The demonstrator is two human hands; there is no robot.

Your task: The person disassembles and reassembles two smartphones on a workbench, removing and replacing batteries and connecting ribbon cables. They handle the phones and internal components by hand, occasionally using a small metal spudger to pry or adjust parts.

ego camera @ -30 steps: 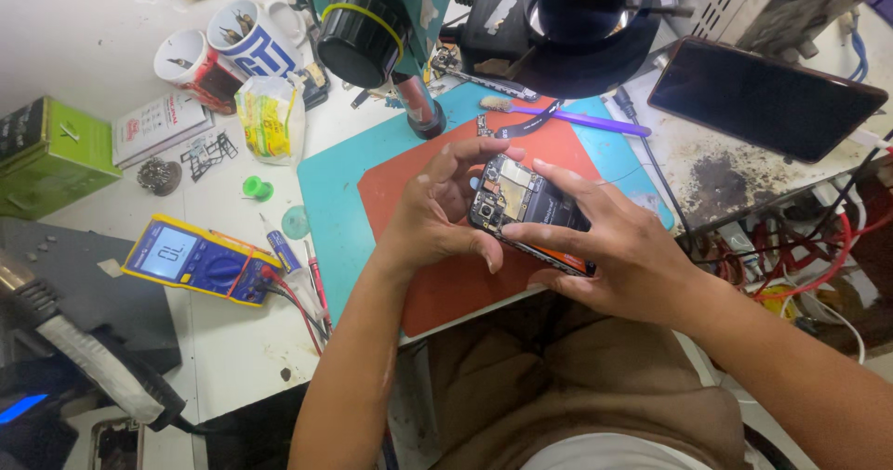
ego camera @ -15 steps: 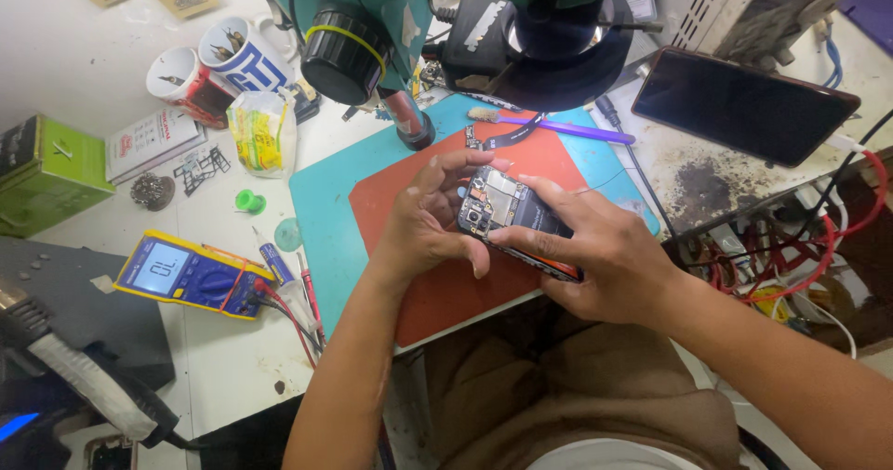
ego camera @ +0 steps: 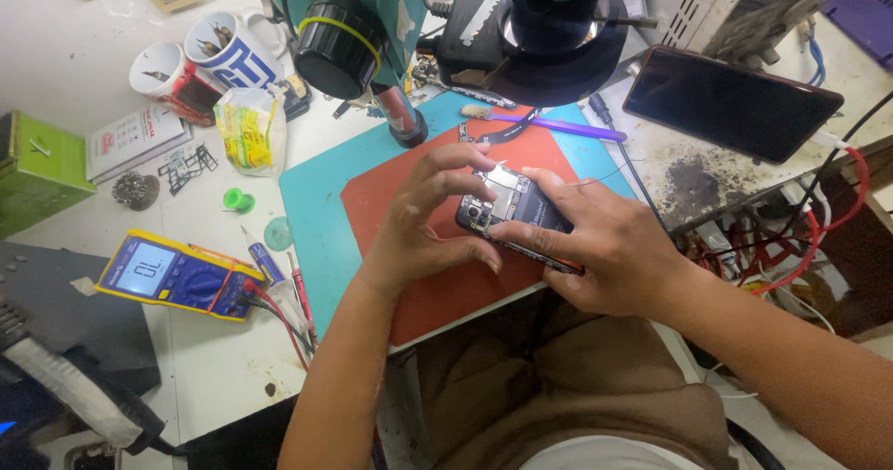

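Hands meet over an opened phone (ego camera: 510,211) that sits above the red mat (ego camera: 437,284), and everything else can be placed from that phone. The left hand (ego camera: 423,223) curls over the phone's camera end, fingers bent down onto its top edge and thumb tucked against the near side, so its grip is closed on the phone. The right hand (ego camera: 605,247) comes in from the other side, thumb and forefinger laid flat along the exposed back and lower edge, likewise gripping the phone. The phone's back cover is off, showing circuit boards and a dark battery area.

Under the red mat lies a teal mat (ego camera: 312,219), both on the white tabletop (ego camera: 200,358). Just beyond the phone stands a green microscope (ego camera: 446,14), with a purple brush (ego camera: 544,121) lying between its base and the phone. Well apart from the phone, past the left hand, a yellow and blue multimeter (ego camera: 172,275) rests with red leads trailing from it. Farther off on that side sit two mugs (ego camera: 200,60) and a green box (ego camera: 33,167). Beyond the right hand a second phone (ego camera: 730,102) with a dark screen lies on a stained surface.
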